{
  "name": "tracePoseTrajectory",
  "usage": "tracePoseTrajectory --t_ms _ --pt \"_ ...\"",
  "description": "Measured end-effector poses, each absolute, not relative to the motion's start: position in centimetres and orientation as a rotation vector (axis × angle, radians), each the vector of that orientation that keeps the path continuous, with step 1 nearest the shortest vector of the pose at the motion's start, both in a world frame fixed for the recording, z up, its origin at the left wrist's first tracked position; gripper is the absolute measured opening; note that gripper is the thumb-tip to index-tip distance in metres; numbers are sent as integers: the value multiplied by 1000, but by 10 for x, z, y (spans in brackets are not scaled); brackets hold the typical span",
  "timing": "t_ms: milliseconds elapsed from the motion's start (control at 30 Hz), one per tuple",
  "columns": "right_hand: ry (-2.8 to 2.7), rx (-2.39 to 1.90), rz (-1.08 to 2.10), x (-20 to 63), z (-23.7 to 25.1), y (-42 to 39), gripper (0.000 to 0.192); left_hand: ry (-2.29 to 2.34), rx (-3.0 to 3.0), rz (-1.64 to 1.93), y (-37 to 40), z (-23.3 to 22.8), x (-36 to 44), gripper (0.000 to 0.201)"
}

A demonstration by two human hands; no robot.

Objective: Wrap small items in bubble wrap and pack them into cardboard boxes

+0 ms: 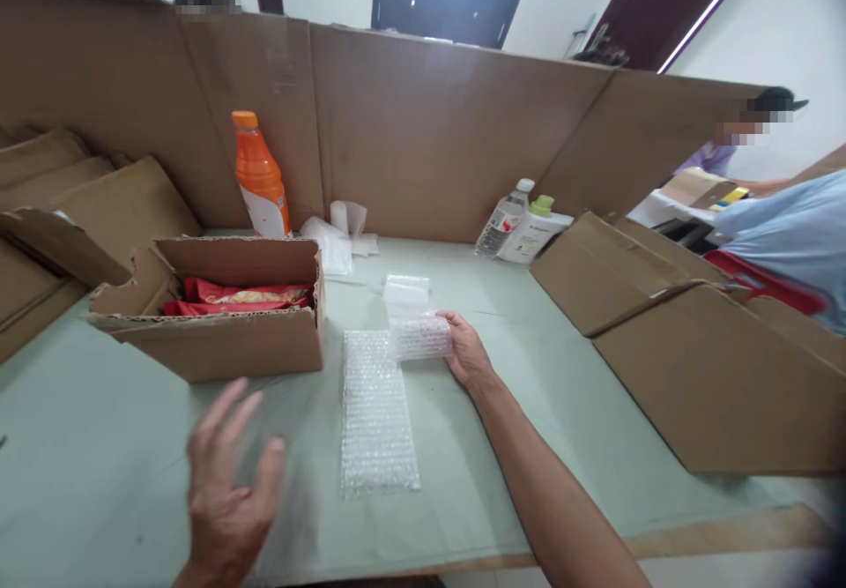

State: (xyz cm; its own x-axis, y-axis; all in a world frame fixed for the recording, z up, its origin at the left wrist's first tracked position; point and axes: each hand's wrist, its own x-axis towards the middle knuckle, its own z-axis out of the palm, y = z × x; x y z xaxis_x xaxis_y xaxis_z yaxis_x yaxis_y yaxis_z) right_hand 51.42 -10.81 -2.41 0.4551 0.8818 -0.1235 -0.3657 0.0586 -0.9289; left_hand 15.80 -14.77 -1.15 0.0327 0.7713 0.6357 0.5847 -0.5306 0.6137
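My right hand [466,350] grips a small roll wrapped in bubble wrap [420,338] at the top end of a bubble wrap strip [376,412] that lies flat on the pale green table [106,447]. My left hand [228,491] hovers open and blurred above the table near the front edge, holding nothing. A further bubble-wrapped piece [405,293] lies just behind the roll. An open cardboard box [218,315] with red packets [238,297] inside stands to the left of the strip.
An orange bottle [260,178] and crumpled wrap [340,235] stand by the cardboard back wall. A clear bottle [502,219] and a white green-capped bottle [534,228] sit at the back right. Flattened cartons [693,350] lie on the right, and folded ones [59,200] on the left. Other people are behind the wall.
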Motion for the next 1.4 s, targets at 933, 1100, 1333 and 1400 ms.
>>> tracePoseTrajectory --t_ms 933,1100,1333,1400 --pt "-1391 -1487 1030 522 21 -135 31 641 2093 974 -116 -26 249 20" --pt "-1755 -1672 460 497 1 -126 30 591 2069 954 -116 -21 246 17" --pt "-1779 -1706 334 489 9 -70 9 685 2074 907 -114 -30 250 16" --pt "-1678 -1688 253 496 32 -44 13 700 2065 899 -114 -31 251 15"
